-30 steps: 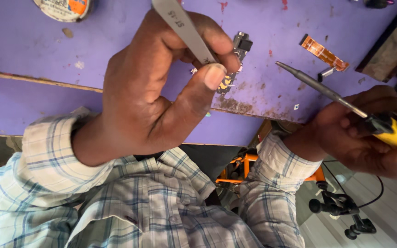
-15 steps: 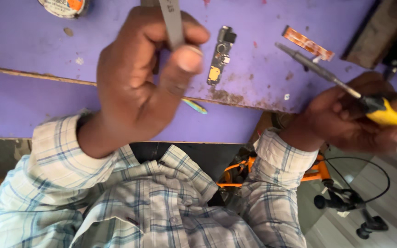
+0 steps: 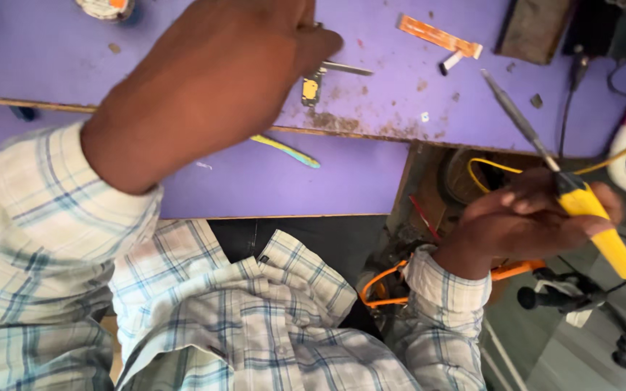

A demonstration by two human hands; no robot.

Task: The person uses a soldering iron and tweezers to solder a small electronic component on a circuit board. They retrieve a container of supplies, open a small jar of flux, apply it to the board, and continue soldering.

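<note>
The purple-topped wooden desk point(image 3: 371, 43) fills the upper part of the view, scuffed and stained near its front edge. Over it, the left hand point(image 3: 211, 80) is lowered onto the work, its fingers closed around slim metal tweezers point(image 3: 345, 69) whose tips poke out to the right. Just below them, close to the desk's front edge, lies a small dark circuit board with a gold-coloured metal connector point(image 3: 311, 88); whether the tweezers actually pinch the board or only press beside it cannot be told, since the hand hides the contact.

The right hand point(image 3: 523, 217) hangs off to the side, past the desk's edge and well apart from the board. Its fingers are wrapped around the yellow handle of a soldering iron point(image 3: 581, 203), the long grey tip slanting up toward the desk.

Smaller still, an orange flex strip point(image 3: 436, 35) lies further back on the desk.

The step looks like steadying the small board with the tweezers. The next move would call for bringing the iron's tip across to the connector without disturbing the left hand's hold.
</note>
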